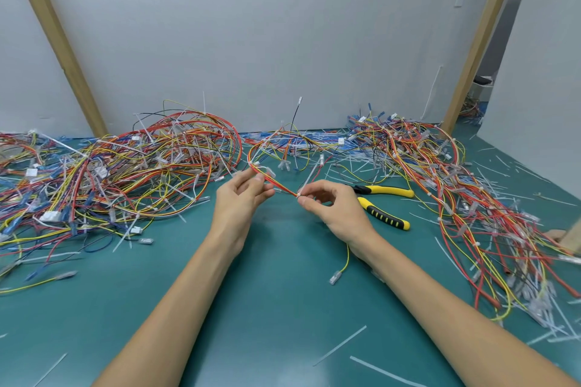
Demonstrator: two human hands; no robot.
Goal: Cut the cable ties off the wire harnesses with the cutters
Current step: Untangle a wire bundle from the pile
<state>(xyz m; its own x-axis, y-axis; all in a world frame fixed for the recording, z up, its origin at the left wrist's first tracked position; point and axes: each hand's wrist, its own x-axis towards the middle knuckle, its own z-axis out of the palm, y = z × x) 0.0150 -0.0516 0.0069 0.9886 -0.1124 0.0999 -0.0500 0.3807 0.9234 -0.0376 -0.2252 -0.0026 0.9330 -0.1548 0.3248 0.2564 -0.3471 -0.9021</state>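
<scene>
At a green work mat (283, 298), I hold one wire harness (280, 184) just above the surface. My left hand (243, 195) pinches the red, orange and yellow strands between thumb and fingertips. My right hand (330, 207), at three o'clock from it, pinches the white cable tie (309, 177) at its head, where it cinches the bundle, and the tie's tail sticks up toward one o'clock. The cutters (388, 217) lie unheld on the mat, yellow handles splayed, just beside my right hand at its three o'clock. One heap of harnesses (125, 166) sprawls at ten o'clock and another (456, 185) at two o'clock, with loose white tie offcuts (341, 345) scattered about. The harness looks light and limp and should sag wherever it is unsupported, so it is best gripped close on either side of the tie to keep that stretch taut. The tie looks like stiff, springy plastic. The thin insulation could be nicked easily, so the blades should bite only the strap.
</scene>
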